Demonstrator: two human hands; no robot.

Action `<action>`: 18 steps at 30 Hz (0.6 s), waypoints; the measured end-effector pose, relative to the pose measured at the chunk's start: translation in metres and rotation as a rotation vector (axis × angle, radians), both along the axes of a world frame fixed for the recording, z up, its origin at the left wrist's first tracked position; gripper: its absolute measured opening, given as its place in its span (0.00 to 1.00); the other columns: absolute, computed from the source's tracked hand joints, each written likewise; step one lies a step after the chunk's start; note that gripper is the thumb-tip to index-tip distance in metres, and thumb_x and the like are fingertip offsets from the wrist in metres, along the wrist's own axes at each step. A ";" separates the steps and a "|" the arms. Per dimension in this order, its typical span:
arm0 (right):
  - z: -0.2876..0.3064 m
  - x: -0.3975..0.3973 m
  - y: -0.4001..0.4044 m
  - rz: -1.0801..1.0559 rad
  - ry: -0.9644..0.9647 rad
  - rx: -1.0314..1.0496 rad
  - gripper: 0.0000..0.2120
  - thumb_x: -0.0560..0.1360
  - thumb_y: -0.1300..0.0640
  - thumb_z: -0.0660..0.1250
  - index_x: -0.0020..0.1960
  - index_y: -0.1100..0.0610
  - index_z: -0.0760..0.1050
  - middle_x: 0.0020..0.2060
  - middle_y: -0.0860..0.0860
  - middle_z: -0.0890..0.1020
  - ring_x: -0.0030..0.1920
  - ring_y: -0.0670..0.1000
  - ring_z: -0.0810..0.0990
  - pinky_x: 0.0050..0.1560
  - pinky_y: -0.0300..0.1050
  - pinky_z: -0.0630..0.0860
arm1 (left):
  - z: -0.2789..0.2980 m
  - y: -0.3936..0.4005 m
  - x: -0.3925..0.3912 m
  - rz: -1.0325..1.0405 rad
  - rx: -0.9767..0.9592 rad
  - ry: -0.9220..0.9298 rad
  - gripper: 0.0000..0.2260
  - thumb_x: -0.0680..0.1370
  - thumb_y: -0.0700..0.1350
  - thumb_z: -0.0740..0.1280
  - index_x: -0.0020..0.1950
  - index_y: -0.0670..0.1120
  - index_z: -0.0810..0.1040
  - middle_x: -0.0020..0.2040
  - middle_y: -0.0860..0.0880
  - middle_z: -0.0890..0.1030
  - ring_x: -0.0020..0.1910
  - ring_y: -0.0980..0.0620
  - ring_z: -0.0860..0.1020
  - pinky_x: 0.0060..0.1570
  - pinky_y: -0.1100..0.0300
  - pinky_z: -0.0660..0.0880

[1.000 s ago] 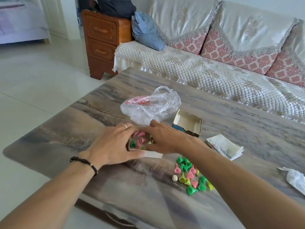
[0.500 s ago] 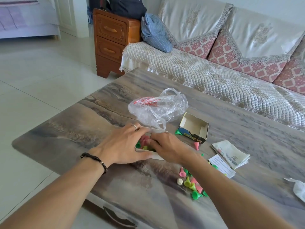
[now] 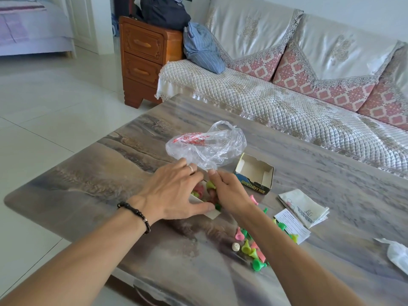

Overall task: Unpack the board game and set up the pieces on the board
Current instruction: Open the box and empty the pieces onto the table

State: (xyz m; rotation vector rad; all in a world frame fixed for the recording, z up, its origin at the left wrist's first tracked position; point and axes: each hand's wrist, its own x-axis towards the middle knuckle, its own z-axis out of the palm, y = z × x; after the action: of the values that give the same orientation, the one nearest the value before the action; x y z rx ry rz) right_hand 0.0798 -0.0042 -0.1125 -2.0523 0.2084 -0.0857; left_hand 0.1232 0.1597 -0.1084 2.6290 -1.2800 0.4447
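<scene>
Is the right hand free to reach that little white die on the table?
Probably yes. The white die lies uncovered beside the right forearm, nothing over it, though the right hand is busy pinching a yellow-green piece.

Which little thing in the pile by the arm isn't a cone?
The small white die at the left edge of the pile. It is blocky and white, while the game pieces around it are pink, green and yellow cones.

Bright, even daylight, soft shadows, slight motion blur throughout, and wide-angle bending at the edges.
</scene>
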 end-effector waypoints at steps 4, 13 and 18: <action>0.007 -0.002 -0.008 -0.034 0.140 0.258 0.18 0.82 0.44 0.56 0.40 0.56 0.67 0.26 0.49 0.69 0.23 0.46 0.61 0.25 0.38 0.56 | -0.006 0.006 0.006 0.021 0.178 0.073 0.28 0.72 0.74 0.48 0.49 0.53 0.73 0.45 0.55 0.70 0.50 0.54 0.70 0.37 0.57 0.63; 0.022 -0.004 -0.017 -0.161 0.166 0.695 0.16 0.82 0.48 0.58 0.40 0.56 0.68 0.28 0.50 0.71 0.23 0.46 0.60 0.21 0.36 0.52 | -0.008 -0.014 0.005 -0.147 0.054 -0.050 0.18 0.78 0.59 0.51 0.47 0.48 0.73 0.45 0.48 0.78 0.45 0.47 0.74 0.47 0.51 0.69; 0.026 -0.017 -0.034 -0.176 0.140 0.452 0.17 0.83 0.49 0.56 0.39 0.57 0.68 0.30 0.52 0.70 0.24 0.46 0.60 0.21 0.37 0.54 | -0.011 -0.019 0.011 -0.141 0.083 0.087 0.13 0.79 0.52 0.51 0.44 0.49 0.71 0.44 0.50 0.77 0.43 0.47 0.77 0.41 0.53 0.71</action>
State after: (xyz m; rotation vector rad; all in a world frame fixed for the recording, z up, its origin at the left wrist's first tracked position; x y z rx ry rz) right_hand 0.0623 -0.0381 -0.0866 -1.5868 0.4529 -0.0015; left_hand 0.1342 0.1405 -0.1194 2.5699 -1.4737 0.2574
